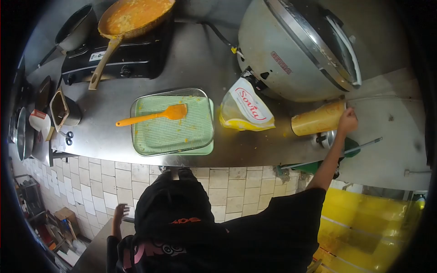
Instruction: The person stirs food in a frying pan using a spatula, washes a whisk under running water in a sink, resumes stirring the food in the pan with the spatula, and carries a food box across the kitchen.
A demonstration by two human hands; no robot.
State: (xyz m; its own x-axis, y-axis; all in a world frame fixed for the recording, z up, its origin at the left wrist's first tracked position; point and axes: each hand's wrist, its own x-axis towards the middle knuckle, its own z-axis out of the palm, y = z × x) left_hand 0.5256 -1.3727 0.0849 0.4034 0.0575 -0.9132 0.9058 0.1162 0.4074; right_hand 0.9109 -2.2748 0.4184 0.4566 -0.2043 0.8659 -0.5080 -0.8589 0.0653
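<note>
At the right end of the steel counter, my right hand (348, 121) is closed at the end of a yellow cylindrical container (318, 118), which appears tilted in this wide view. My left hand (121, 211) hangs low beside my body, away from the counter, its fingers apart and holding nothing. Between the hands, an orange spatula (154, 115) lies across a wire rack (173, 134) set in a pale green tray (207, 149); yellow-orange bits stick to the mesh. Right of the tray rests a partly filled Sovia oil pouch (248, 105).
A pan of orange mixture (132, 18) sits on the black gas stove (114, 68), its handle pointing toward me. A large rice cooker (291, 50) stands at the back right. Small scissors (68, 138) and a metal container (64, 109) are at left.
</note>
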